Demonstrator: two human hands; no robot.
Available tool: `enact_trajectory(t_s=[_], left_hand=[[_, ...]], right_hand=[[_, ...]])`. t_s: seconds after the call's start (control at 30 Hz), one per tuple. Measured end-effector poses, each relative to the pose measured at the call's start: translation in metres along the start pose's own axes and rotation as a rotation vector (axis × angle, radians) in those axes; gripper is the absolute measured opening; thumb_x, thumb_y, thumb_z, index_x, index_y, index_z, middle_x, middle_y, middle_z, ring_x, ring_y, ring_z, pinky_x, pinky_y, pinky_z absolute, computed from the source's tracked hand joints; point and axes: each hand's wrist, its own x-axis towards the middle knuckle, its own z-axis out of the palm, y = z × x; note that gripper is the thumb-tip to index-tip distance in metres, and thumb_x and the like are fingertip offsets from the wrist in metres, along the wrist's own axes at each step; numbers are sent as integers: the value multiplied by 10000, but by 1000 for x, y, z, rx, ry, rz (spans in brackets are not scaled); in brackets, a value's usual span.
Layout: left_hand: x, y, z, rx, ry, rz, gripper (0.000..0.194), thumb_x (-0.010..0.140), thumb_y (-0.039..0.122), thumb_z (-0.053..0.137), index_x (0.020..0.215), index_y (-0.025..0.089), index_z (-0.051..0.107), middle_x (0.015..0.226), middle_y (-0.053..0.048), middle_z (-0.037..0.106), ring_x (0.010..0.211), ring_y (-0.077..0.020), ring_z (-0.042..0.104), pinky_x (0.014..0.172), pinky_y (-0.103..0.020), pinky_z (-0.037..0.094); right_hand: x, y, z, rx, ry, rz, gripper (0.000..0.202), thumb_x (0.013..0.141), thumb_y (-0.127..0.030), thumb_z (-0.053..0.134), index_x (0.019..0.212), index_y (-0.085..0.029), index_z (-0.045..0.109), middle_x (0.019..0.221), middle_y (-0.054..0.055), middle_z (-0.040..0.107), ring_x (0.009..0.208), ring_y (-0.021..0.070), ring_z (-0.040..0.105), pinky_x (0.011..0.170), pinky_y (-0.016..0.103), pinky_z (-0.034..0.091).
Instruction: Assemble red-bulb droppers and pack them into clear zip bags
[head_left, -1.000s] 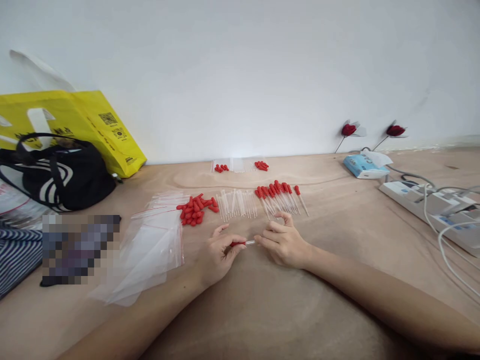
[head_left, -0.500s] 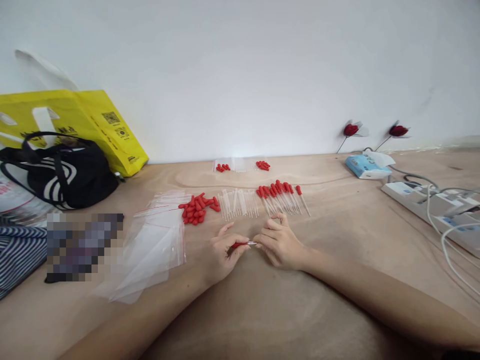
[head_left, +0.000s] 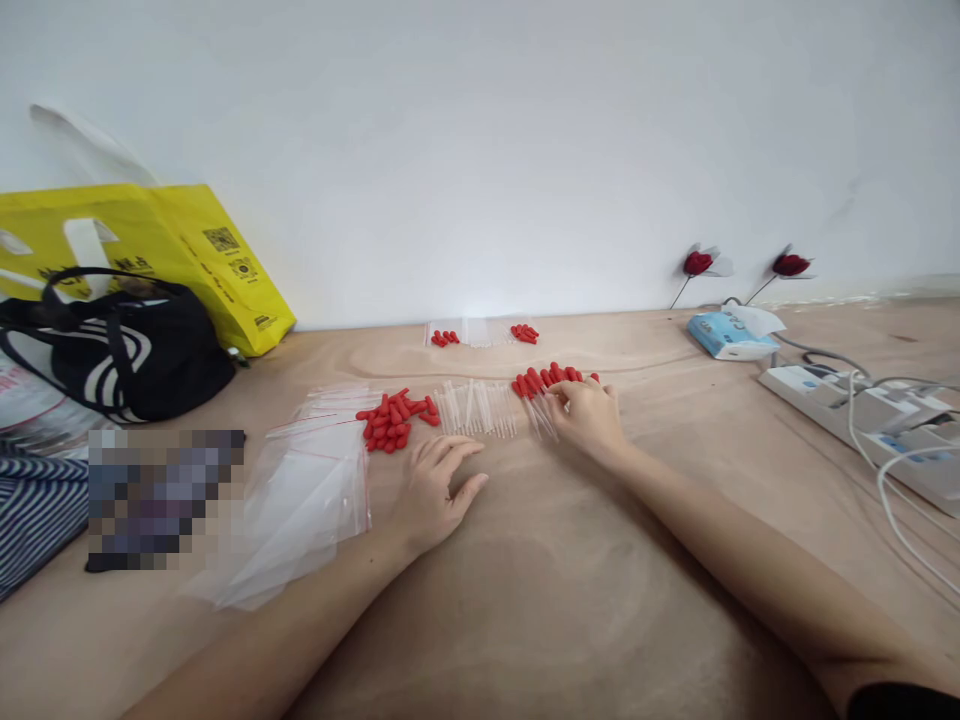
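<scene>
My left hand (head_left: 441, 492) rests over the table with its fingers spread and nothing in them, just right of the clear zip bags (head_left: 300, 500). Beyond its fingertips are a pile of red rubber bulbs (head_left: 394, 420) and a row of clear thin tubes (head_left: 474, 408). Over the right part of a row of red-capped droppers (head_left: 534, 380) is my right hand (head_left: 589, 415), its fingers curled in a pinch around a dropper, which they mostly hide. Several red bulbs show just past its knuckles.
At the back lies a clear bag (head_left: 487, 330) with red bulbs on it. A yellow bag (head_left: 232, 270) and a black bag (head_left: 165, 350) stand at the left. To the right are a tissue pack (head_left: 731, 335), a power strip (head_left: 862, 430) with cables, and two artificial roses (head_left: 699, 263).
My hands have parted. The dropper has left my left hand, which has opened; my right hand has moved forward and right to the row of red-capped droppers.
</scene>
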Motion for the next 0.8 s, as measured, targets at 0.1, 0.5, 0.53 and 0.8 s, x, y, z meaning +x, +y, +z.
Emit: enact_trajectory(t_s=[0.1,0.5,0.53,0.8], left_hand=[[-1,0,2,16,-7,17,173,771,248,536,939,212,556,990,-54,582,938,-214,527,846,-406,372],[1,0,0,21,-70,-4,107,766,241,536,856,212,587,988,-51,582,932,-207,531,854,-421,359],[1,0,0,21,-71,-1,108,767,242,535,855,213,589,986,-50,583,931,-207,531,853,-421,360],[0,0,2,60,-25,-14,86,761,243,537,813,216,601,944,-42,595,903,-213,526,818,-407,358]], right_hand=[[10,0,7,-83,-24,80,253,774,-277,406,839,-177,628,761,84,644,854,243,508,808,396,226],[21,2,16,-112,-129,167,236,766,-315,411,776,-175,600,786,63,651,793,211,565,896,400,180],[20,2,16,-121,-126,170,247,764,-337,419,785,-171,601,789,70,649,796,217,563,884,399,192],[15,-16,11,-123,-65,6,296,789,-397,423,720,-181,613,779,69,648,771,209,550,804,394,219]])
